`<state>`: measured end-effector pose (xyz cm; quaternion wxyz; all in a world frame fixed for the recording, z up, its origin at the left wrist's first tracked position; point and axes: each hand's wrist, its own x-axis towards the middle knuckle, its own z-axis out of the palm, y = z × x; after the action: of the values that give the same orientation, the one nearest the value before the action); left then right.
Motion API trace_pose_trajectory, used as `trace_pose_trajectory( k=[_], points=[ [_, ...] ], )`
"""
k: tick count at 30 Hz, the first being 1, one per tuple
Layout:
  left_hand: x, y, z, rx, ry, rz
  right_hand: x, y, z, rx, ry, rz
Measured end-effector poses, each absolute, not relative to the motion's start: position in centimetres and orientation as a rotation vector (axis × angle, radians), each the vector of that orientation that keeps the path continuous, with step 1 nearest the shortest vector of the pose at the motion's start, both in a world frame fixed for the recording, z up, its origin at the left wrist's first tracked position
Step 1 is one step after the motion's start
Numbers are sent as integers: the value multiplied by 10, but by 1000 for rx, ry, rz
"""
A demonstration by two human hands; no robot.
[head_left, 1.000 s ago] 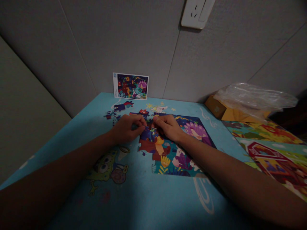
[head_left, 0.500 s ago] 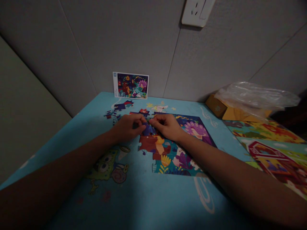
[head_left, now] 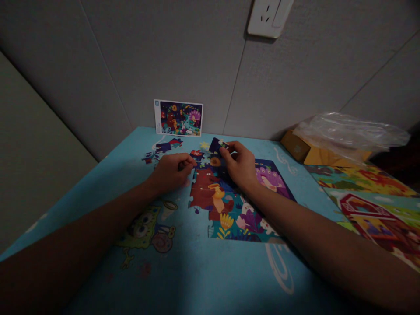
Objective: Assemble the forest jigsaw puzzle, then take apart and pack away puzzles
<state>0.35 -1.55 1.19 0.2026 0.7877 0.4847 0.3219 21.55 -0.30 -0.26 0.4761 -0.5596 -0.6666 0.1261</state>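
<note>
A dark blue puzzle piece [head_left: 215,145] is pinched between the thumb and fingers of my right hand [head_left: 241,164], raised over the upper part of a partly assembled jigsaw puzzle [head_left: 226,218]. My left hand [head_left: 173,171] is closed, its curled fingertips at the puzzle's upper left edge; whether anything sits between them is hidden. The puzzle shows a brown bear, a purple peacock and flowers. Beside the left fingertips lies a red and blue piece [head_left: 197,153]. Several loose pieces [head_left: 163,147] are farther left.
A picture card [head_left: 179,118] of the puzzle leans on the wall. To the right are a cardboard box [head_left: 300,146] with clear plastic [head_left: 351,131] over it and colourful picture sheets [head_left: 383,210]. The blue tablecloth [head_left: 210,275] has cartoon prints. A wall socket [head_left: 267,17] is above.
My right hand has risen and moved slightly right, lifting the dark piece off the puzzle. My left hand has drawn back a little to the left, uncovering the bear section.
</note>
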Motion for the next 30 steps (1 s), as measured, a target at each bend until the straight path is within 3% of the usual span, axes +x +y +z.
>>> trace_pose_trajectory(
  k=[8, 13, 19, 24, 30],
  points=[
    [-3, -7, 9, 2450, 1564, 1020, 218, 0, -2, -1551, -1721, 304],
    [-6, -3, 5, 2570, 1637, 795, 226, 13, -8, -1547, -1624, 424],
    [-6, -4, 3, 2544, 1712, 678, 229, 21, -14, -1524, -1535, 642],
    [-7, -5, 2, 2334, 2007, 628, 228, 19, -12, -1515, -1564, 602],
    [-5, -6, 5, 2267, 2004, 628, 226, 19, -17, -1394, -1645, 701]
  ],
)
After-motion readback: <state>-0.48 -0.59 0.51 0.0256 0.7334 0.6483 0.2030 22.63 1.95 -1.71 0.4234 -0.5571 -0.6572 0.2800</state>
